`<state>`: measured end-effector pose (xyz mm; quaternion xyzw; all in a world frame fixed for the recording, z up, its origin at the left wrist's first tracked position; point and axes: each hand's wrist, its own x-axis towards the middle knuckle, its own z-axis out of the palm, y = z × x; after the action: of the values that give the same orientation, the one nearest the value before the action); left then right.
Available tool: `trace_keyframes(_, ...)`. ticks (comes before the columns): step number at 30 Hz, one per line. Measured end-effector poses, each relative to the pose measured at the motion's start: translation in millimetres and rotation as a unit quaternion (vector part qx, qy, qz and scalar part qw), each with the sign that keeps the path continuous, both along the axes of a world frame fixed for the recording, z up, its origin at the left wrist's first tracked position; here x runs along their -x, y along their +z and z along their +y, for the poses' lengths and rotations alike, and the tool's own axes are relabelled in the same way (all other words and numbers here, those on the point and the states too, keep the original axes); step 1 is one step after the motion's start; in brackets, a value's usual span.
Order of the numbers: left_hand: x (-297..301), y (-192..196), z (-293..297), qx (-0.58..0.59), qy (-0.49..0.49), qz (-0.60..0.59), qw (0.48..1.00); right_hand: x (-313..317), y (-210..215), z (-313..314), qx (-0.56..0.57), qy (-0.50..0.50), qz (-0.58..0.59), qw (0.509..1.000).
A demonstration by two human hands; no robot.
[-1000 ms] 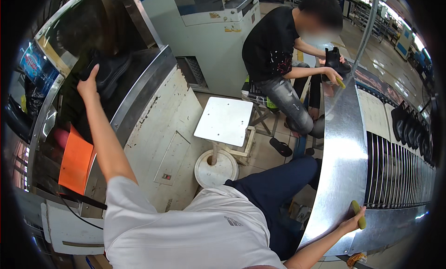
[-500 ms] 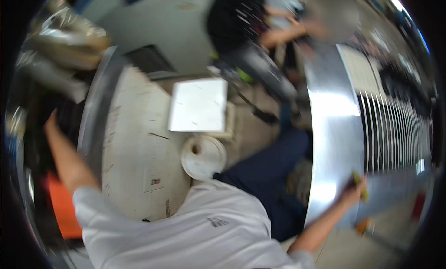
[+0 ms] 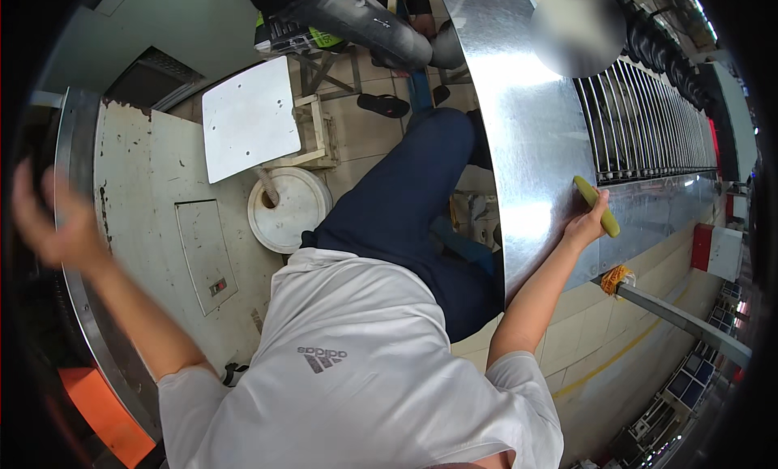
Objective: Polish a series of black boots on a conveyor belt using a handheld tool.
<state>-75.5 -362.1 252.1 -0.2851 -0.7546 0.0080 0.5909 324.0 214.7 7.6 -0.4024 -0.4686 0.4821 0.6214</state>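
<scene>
On the right, my right hand (image 3: 585,224) is closed round a yellow-green oblong piece with rounded ends (image 3: 612,224); I cannot tell its kind. It rests at the edge of a shiny sheet-metal table (image 3: 531,161), beside a rack of metal bars (image 3: 648,120). My left hand (image 3: 65,230) is out at the far left, blurred, its fingers spread and nothing seen in them. It hovers over the metal edge (image 3: 77,299) of a worn pale cabinet (image 3: 154,218).
A white board (image 3: 250,116) lies on a small stool (image 3: 320,132), with a white round lidded bucket (image 3: 296,205) nearer me. Another person's leg (image 3: 365,23) is at the back. A metal bar (image 3: 689,323) juts out at right; an orange panel (image 3: 105,416) stands low left.
The view has swung, so the stool, bucket and cabinet sit further left. My left hand has come away from the dark area at the far left. My right hand still grips the yellow-green piece.
</scene>
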Motion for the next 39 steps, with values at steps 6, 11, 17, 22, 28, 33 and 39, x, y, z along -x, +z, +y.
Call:
trace_keyframes(6, -60.8, -199.1, 123.4, -0.127, -0.194, -0.586, 0.777, -4.8, -6.9, 3.1, 0.019, 0.002, -0.006, 1.000)
trace_keyframes(11, -125.0, -282.1, 133.3, 0.000, -0.243, -0.763, 0.599, -8.8, -6.7, 4.8, 0.021, -0.008, -0.002, 1.000)
trace_keyframes(17, -101.2, -294.9, 142.5, 0.026, -0.180, -0.855, 0.486, -3.6, -7.5, 3.2, 0.020, -0.009, 0.011, 1.000)
trace_keyframes(22, -92.5, -300.9, 153.3, 0.066, -0.173, -0.862, 0.472, -2.8, -5.6, 1.8, 0.012, -0.005, 0.017, 1.000)
trace_keyframes(28, -98.0, -317.5, 156.0, 0.043, -0.187, -0.870, 0.454, -0.7, -5.8, 0.5, 0.017, -0.021, 0.015, 1.000)
trace_keyframes(33, -88.5, -326.1, 159.0, 0.027, -0.208, -0.881, 0.424, -0.9, -4.8, 1.7, 0.015, 0.001, 0.026, 1.000)
trace_keyframes(39, -85.3, -334.0, 143.8, 0.019, -0.186, -0.878, 0.441, 4.5, -5.4, 1.7, 0.018, -0.016, 0.022, 0.999)
